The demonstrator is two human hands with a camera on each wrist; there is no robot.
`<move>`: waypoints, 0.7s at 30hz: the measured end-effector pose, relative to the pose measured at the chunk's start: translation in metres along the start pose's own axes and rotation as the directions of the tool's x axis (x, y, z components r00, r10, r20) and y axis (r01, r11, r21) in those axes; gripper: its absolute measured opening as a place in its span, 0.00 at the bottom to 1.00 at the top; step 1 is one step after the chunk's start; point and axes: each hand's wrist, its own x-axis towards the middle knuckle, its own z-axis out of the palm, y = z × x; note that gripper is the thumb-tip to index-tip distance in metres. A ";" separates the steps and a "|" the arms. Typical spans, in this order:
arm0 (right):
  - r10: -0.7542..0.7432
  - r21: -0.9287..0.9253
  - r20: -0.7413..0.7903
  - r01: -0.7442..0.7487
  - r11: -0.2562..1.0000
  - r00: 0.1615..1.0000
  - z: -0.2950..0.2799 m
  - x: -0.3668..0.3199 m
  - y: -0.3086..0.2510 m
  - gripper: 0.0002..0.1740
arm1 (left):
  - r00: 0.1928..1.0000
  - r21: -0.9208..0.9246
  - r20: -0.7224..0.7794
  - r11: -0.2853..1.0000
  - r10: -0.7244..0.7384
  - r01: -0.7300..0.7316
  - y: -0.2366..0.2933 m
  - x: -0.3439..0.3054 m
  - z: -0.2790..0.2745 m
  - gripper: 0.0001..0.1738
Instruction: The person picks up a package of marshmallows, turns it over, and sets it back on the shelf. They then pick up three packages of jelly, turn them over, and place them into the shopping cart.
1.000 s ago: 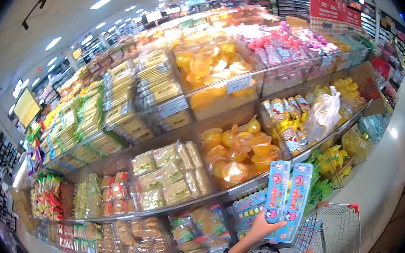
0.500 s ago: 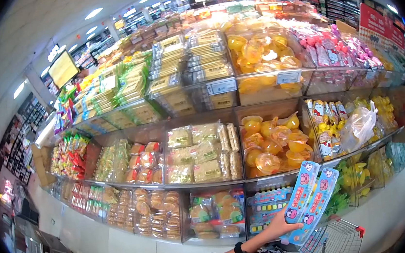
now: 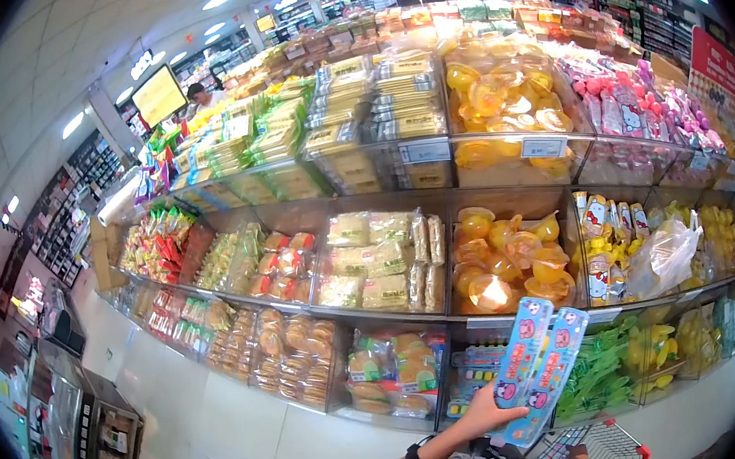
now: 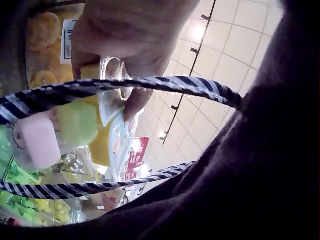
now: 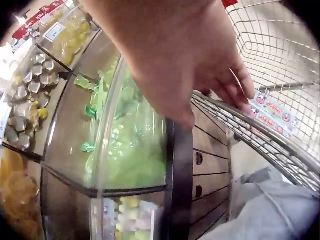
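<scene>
My left hand [image 3: 486,413] [image 4: 135,35] holds two long blue cartoon-printed packs [image 3: 519,352] side by side, thumb across their lower part, upper ends tilted right. Up close in the left wrist view, pink [image 4: 41,141] and green [image 4: 77,122] pieces show beside the hand, partly behind a striped strap [image 4: 175,85]. My right hand [image 3: 578,457] [image 5: 180,60] is at the rim of the wire shopping cart [image 3: 614,445] [image 5: 300,155], thumb on one side and bent fingers over the other. Beyond the rim in the right wrist view are blue printed packs [image 5: 272,116].
Tiered bins hold bagged biscuits [image 3: 375,260], orange cups [image 3: 511,251], green packages [image 3: 597,367] and a white plastic bag [image 3: 664,254]. A dark-edged shelf [image 5: 179,175] stands beside the cart. Someone [image 3: 204,95] is behind the display; a counter [image 3: 65,391] is at far left.
The head view has swung left, so the display has shifted right in it. The left hand still holds both packs; the right hand shows at the cart's near edge.
</scene>
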 end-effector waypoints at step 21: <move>-0.120 -0.650 0.096 0.154 0.744 0.988 -0.004 -0.011 0.045 0.13 | 0.977 -0.058 0.011 0.975 -0.213 0.214 -0.011 0.018 0.015 0.31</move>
